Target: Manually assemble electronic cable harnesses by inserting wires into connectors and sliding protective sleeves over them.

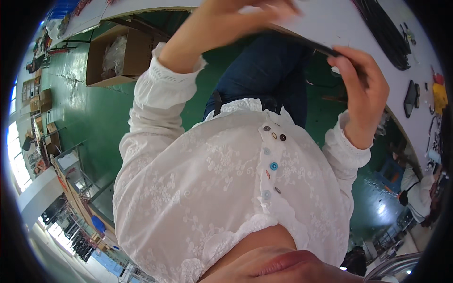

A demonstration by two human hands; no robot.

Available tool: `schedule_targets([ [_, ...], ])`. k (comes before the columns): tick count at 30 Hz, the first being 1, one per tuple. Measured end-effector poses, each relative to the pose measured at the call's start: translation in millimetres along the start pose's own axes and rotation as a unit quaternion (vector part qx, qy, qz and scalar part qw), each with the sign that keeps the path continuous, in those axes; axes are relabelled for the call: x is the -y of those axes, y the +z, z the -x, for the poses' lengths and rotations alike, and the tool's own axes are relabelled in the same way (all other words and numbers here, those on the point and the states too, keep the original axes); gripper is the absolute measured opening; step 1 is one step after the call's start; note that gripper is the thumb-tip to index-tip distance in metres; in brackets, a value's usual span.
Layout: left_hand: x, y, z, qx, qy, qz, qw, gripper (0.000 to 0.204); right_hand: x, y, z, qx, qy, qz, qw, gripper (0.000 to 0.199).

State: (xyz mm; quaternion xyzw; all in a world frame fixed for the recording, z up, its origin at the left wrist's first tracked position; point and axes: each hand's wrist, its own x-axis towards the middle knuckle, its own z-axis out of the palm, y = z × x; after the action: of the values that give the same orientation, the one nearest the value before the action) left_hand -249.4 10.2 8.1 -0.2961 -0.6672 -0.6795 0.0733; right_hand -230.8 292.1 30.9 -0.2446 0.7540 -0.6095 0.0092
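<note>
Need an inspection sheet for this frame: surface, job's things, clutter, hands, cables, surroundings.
Surface: white table along the upper edge, partly hidden by the arms.
Job's things: thin dark strip, held over the table's edge between both hands.
Clutter: dark oval pieces and a yellow item on the table at right.
Hands: right hand grips the strip's end; left hand is at its other end, grip cannot be told.
Cables: bundle of black strands on the table, upper right.
Surroundings: green floor, open cardboard box, shelving at left, another person at far right.
</note>
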Motion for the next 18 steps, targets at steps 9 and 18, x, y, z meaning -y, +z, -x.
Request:
schedule_targets([
  [9,117.0,50.3,153.9,-0.198,-0.586,0.302,0.725,0.058,-64.1,3.3,48.7,0.278,0.013,-0.061,0.958,0.015],
  [18,113.3,72.1,164.6,0.088,-0.213,-0.374,0.898,0.039,-76.4,104.6,72.5,0.394,0.047,-0.158,0.904,0.017],
])
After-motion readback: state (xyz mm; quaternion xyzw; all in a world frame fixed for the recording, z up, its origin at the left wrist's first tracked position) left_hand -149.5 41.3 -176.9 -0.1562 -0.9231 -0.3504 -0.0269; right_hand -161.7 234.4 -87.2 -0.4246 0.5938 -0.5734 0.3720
